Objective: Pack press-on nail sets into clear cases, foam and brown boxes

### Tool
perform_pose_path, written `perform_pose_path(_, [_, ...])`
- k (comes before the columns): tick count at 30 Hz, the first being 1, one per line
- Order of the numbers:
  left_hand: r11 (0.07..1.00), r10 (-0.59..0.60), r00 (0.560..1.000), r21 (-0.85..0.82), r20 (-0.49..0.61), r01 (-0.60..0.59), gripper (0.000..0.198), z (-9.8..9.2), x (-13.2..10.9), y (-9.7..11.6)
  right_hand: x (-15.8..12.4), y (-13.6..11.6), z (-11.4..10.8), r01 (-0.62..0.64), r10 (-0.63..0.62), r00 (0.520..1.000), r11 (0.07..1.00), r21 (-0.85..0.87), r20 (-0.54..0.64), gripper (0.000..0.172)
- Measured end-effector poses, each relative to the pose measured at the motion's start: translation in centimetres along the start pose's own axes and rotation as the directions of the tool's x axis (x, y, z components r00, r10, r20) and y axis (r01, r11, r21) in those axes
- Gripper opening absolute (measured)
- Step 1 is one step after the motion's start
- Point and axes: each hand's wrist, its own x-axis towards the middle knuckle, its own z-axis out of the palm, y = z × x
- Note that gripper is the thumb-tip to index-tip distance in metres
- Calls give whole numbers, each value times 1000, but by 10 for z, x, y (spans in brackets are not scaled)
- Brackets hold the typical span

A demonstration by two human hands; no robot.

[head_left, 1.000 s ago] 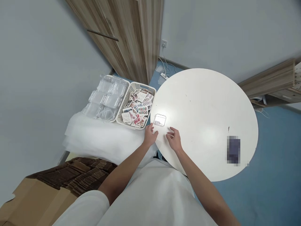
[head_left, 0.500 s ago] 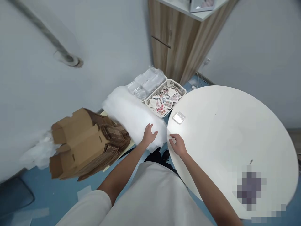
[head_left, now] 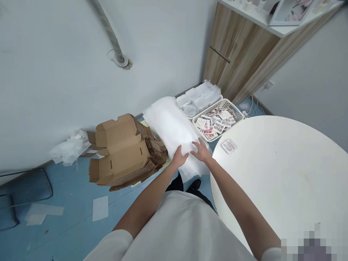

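Note:
A stack of white foam-like sheets (head_left: 171, 119) lies in front of me, left of the round table. My left hand (head_left: 179, 158) is over its near part with the fingers apart and nothing in them. Close beside it, my right hand (head_left: 201, 150) is over the same stack, fingers spread and holding nothing. Whether either hand touches the top sheet I cannot tell. A small clear case (head_left: 229, 146) with printed contents rests on the white round table (head_left: 272, 174), to the right of my right hand.
Flattened brown cardboard boxes (head_left: 125, 152) are piled to the left. Behind the sheets stand a white basket (head_left: 239, 113) of printed cards and clear plastic boxes (head_left: 199, 96). A wood-grain cabinet (head_left: 239, 47) fills the corner. White plastic wrapping (head_left: 71, 148) lies by the wall.
My right hand has moved left from the table's edge to over the white sheets, nearer my left hand. The view has swung left, so the things appear farther right.

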Motion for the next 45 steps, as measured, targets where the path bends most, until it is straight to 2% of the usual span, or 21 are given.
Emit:
perform_pose_path(6, [991,-49,998,-122,42,53,70,-12,2,-4,36,-21,9,31,-30,999,999,28,-37,51])
perform_pose_path(10, [968,32,999,-247,-25,-37,57,-12,6,7,47,-34,10,59,-55,995,997,48,-86,41])
perform_pose_path(13, [894,89,996,-439,-26,-92,46,-12,12,18,51,-43,7,101,-89,988,991,89,-125,32])
perform_pose_path(15, [817,92,996,-571,-14,-84,41,-12,16,24,52,-50,4,137,-120,983,984,117,-142,27])
perform_pose_path(20, [663,-28,999,-748,21,35,45,-17,17,35,51,-72,-6,145,-128,985,978,152,-117,31])
perform_pose_path(24, [710,-25,996,-699,89,80,46,-25,11,42,48,-87,-15,122,-121,992,991,54,-23,39])
perform_pose_path(27, [751,9,995,-658,101,60,50,-28,9,43,49,-94,-20,131,-128,990,990,-52,57,35])
perform_pose_path(29, [772,7,997,-634,83,47,52,-29,7,41,49,-95,-22,132,-124,990,984,-118,70,31])
perform_pose_path(33, [852,-46,999,-523,-17,31,43,-27,5,36,43,-91,-27,18,-26,999,983,-184,-44,36])
perform_pose_path(37, [958,-80,993,-281,-88,52,48,-19,2,38,24,-79,-40,-40,10,982,987,-153,-188,44])
perform_pose_path(40, [989,-96,991,-122,-89,85,60,-8,-1,43,2,-67,-55,-22,-18,963,990,-143,-270,43])
perform_pose_path(43, [994,-86,995,-74,-40,83,70,6,-5,48,-25,-52,-69,6,-43,947,993,-119,-319,43])
perform_pose_path(45, [996,-70,997,-56,18,71,73,17,-9,51,-46,-40,-77,-25,-11,927,996,-90,-375,45])
